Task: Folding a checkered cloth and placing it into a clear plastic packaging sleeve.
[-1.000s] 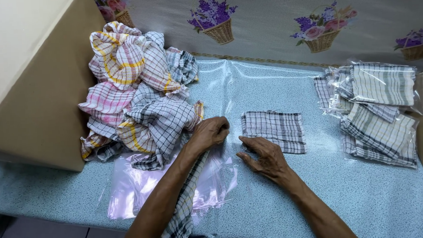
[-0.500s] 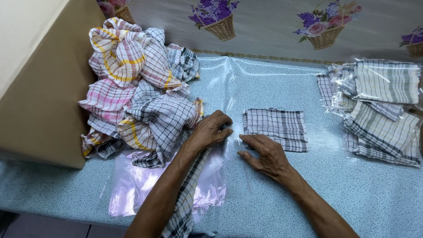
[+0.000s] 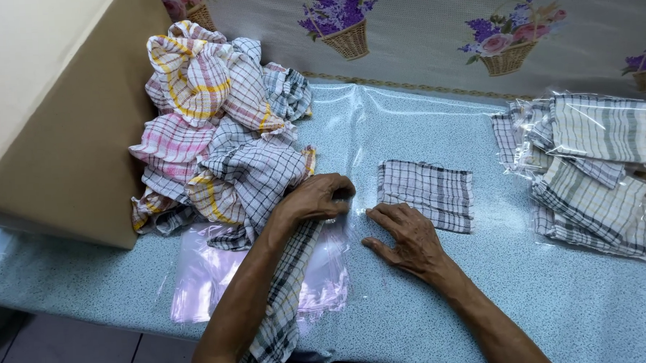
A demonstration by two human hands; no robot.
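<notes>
My left hand (image 3: 316,198) pinching edge of clear bag (image 3: 349,202); right hand (image 3: 405,236) flat, fingers spread, beside folded cloth (image 3: 427,195). Cloth not yet in bag. Bagged cloths (image 3: 591,170) stacked right; big unfolded pile (image 3: 219,128) left to do.

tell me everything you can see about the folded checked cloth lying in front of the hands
The folded cloth is a flat rectangle of thin woven fabric, white with dark grey checks. It lies slightly askew on the speckled blue table cover. The right hand has its fingertips at the cloth's near left corner; the left hand is beside it, not touching.
</notes>
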